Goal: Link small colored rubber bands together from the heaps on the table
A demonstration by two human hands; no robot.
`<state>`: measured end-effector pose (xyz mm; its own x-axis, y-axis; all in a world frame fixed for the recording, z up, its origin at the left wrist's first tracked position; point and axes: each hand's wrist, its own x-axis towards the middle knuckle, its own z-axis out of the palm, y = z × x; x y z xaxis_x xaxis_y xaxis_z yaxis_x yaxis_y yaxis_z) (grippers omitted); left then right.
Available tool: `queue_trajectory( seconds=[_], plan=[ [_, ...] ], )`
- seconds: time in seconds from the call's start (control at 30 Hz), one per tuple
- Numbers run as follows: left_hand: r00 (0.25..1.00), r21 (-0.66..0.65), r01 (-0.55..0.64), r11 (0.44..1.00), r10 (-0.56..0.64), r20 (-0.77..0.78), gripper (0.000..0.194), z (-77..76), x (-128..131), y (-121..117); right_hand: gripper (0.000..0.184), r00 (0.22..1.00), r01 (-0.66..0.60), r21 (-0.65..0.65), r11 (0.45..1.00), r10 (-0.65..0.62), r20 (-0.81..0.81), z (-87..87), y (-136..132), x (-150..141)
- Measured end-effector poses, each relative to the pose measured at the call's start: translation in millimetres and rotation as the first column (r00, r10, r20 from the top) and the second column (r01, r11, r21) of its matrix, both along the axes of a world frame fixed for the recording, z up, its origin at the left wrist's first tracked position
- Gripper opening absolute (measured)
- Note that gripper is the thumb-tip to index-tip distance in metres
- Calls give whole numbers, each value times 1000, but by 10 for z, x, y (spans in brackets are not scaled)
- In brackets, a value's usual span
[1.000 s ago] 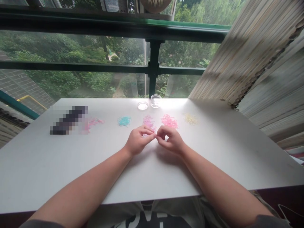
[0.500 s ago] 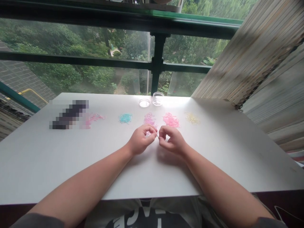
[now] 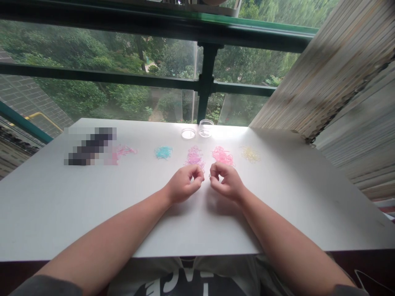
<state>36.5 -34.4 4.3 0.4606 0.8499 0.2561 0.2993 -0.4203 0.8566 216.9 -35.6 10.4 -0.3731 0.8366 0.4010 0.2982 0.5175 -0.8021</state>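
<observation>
My left hand (image 3: 187,183) is closed in a pinch above the table, just in front of a pile of purple rubber bands (image 3: 194,157). Anything between its fingertips is too small to make out. A short gap away, my right hand (image 3: 227,181) pinches thumb against forefinger, with a tiny pale bit showing at the tips that I cannot name. Behind it lies a pile of pink rubber bands (image 3: 222,155), partly covered by the hand. Teal bands (image 3: 163,152) lie to the left and pale yellow bands (image 3: 250,154) to the right.
A clear round jar (image 3: 206,128) stands near the window edge of the white table (image 3: 92,222), with its clear lid (image 3: 188,133) beside it. More pink bands (image 3: 126,151) lie at left next to a blurred-out dark object (image 3: 91,148). A curtain (image 3: 296,70) hangs at right.
My hands have drawn slightly apart, the right one shifting a little to the right. Both pinches stay closed, and more of the purple pile shows.
</observation>
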Motion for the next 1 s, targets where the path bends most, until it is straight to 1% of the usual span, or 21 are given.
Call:
queue_trajectory(
  seconds=[0.07, 0.13, 0.17, 0.27, 0.4, 0.53, 0.7, 0.8, 0.93, 1.0],
  plan=[
    [999, 9, -34, 999, 34, 1, 14, 25, 1, -9, 15, 1000, 5, 3, 1000, -5, 8, -4, 0, 5],
    [1000, -5, -23, 1000, 23, 12, 23, 42, 9, -16, 15, 1000, 5, 10, 1000, -5, 30, -13, -3, 5],
    [1000, -18, -9, 1000, 9, 18, 25, 46, 14, -20, 15, 999, 4, 13, 1000, -5, 42, -18, -4, 5],
    [1000, -50, 6, 999, -5, 20, 19, 38, 28, -27, 13, 997, 6, 19, 1000, -7, 74, -34, -5, 9],
    [998, -78, -39, 996, 43, 53, 17, 7, 37, -31, 12, 995, 17, 11, 1000, -18, 95, -39, -6, 12],
    [992, -98, -59, 993, 69, 105, 10, -9, 47, -34, 14, 995, -17, 0, 1000, 17, 101, -30, -18, -9],
    [988, -139, 9, 990, 12, 152, 2, -10, 49, -36, 16, 997, -10, -11, 1000, 10, 73, -20, -33, -21],
    [970, -158, 49, 986, -10, 243, 3, -24, 49, -25, 16, 998, -13, -21, 1000, 14, 69, -15, -36, -21],
    [923, -213, 86, 973, 3, 386, 8, -53, 60, -4, 16, 997, -40, -36, 999, 43, 66, -10, -36, -26],
    [901, -249, 118, 961, 2, 433, 10, -59, 68, 2, 16, 997, -39, -30, 999, 41, 58, -13, -34, -27]
  ],
)
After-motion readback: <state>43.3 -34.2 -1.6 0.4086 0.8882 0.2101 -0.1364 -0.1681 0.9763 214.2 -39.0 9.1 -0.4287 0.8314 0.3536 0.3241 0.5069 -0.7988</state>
